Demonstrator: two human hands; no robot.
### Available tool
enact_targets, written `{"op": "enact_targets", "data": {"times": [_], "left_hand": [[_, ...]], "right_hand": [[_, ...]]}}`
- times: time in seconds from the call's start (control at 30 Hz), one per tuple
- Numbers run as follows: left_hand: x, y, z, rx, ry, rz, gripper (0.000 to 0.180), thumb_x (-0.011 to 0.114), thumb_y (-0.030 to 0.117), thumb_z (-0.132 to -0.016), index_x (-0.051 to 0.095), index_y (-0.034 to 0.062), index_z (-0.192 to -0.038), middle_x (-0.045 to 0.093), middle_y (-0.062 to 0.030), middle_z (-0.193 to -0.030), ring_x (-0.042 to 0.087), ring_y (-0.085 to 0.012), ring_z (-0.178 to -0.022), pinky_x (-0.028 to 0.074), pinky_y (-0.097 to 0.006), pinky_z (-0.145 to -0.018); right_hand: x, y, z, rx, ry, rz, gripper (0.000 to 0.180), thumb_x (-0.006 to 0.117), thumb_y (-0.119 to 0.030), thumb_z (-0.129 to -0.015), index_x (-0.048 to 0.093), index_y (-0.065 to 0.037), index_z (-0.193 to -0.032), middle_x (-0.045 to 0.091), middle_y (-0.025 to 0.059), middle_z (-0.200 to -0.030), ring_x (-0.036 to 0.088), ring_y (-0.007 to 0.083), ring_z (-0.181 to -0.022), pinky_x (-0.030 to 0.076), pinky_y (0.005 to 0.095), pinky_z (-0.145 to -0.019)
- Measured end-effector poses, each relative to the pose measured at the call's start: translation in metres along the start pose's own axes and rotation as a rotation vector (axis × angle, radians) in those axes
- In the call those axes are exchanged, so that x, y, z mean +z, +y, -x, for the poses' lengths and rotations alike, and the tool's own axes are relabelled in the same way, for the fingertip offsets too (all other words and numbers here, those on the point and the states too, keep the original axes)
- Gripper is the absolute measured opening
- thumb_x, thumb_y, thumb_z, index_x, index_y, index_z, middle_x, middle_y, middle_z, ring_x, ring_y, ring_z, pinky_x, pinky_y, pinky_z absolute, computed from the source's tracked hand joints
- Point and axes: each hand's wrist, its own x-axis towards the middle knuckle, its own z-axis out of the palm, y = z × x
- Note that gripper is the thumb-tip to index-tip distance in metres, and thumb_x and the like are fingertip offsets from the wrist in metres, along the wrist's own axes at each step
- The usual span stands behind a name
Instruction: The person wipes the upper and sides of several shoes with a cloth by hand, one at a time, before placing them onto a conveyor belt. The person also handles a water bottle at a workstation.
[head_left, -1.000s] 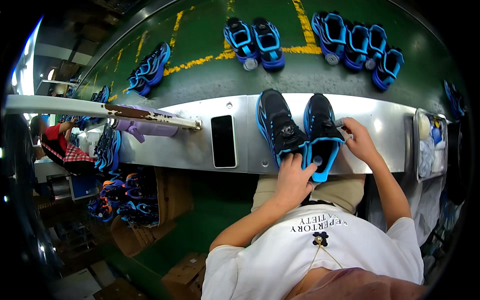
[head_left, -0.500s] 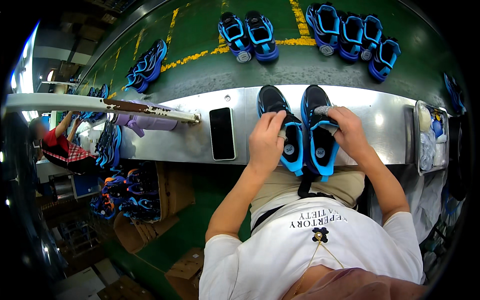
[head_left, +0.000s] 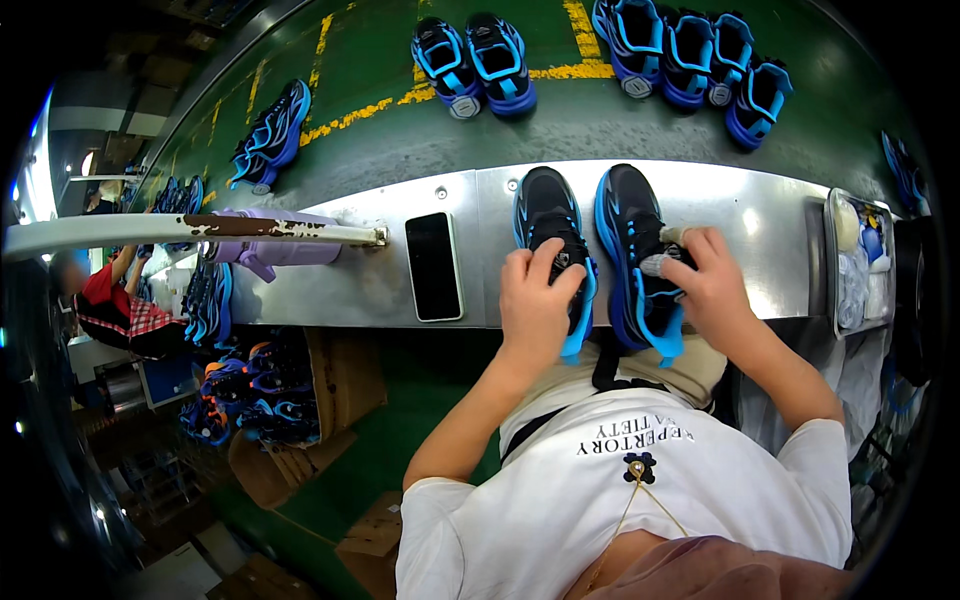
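Note:
A pair of black sneakers with bright blue trim lies on the metal bench, toes pointing away from me. On the left sneaker [head_left: 547, 200], my left hand [head_left: 535, 312] has its bent fingers closed at the tongue and covers much of the opening. My right hand [head_left: 713, 285] pinches at the tongue and collar edge of the right sneaker [head_left: 629, 205]. Grey covers wrap the tips of its thumb and a finger. Both heel loops point toward my lap.
Left of the pair lie a phone [head_left: 435, 268] and a lilac bottle [head_left: 280, 240] behind a chipped white bar [head_left: 200, 230]. A metal tray [head_left: 858, 310] of small supplies stands right. More sneakers [head_left: 690, 55] rest on the green surface beyond. A co-worker [head_left: 115, 305] is far left; a shoe-filled carton [head_left: 345, 375] stands below.
Both hands have shifted from the collars onto the tongues. The insoles, visible before, are now mostly hidden. The right sneaker's heel has swung slightly right, and the whole view has shifted a little.

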Motion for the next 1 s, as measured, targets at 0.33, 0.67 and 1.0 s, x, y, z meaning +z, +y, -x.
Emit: {"op": "enact_targets", "data": {"times": [0.33, 0.67, 1.0], "left_hand": [[-0.021, 0.036, -0.007, 0.079, -0.100, -0.182, 0.038, 0.061, 0.005, -0.077, 0.062, 0.0051, -0.115, 0.057, -0.0135, -0.121, 0.050, -0.0321, -0.097, 0.043, -0.041, -0.085], [-0.007, 0.012, -0.025, -0.003, -0.063, 0.210, 0.012, 0.072, 0.009, -0.074, 0.066, 0.0034, -0.083, 0.056, -0.0095, -0.085, 0.054, -0.0290, -0.085, 0.044, -0.038, -0.074], [-0.018, 0.007, -0.026, 0.062, -0.148, 0.281, 0.020, 0.066, 0.003, -0.074, 0.065, 0.0045, -0.094, 0.059, -0.0094, -0.090, 0.053, -0.0306, -0.088, 0.045, -0.038, -0.078]], "right_hand": [[0.000, -0.015, 0.009, -0.018, -0.056, -0.233, 0.044, 0.069, -0.015, -0.079, 0.057, -0.003, -0.119, 0.049, 0.0229, -0.125, 0.052, 0.0385, -0.103, 0.046, 0.0420, -0.090], [-0.003, -0.001, -0.013, 0.049, -0.039, -0.246, 0.031, 0.075, -0.024, -0.072, 0.065, -0.007, -0.096, 0.054, 0.0125, -0.084, 0.055, 0.0311, -0.078, 0.046, 0.0399, -0.064], [-0.020, 0.005, -0.021, 0.150, -0.241, -0.294, 0.031, 0.073, -0.025, -0.076, 0.066, -0.010, -0.102, 0.058, 0.0129, -0.086, 0.058, 0.0323, -0.081, 0.046, 0.0414, -0.069]]}}
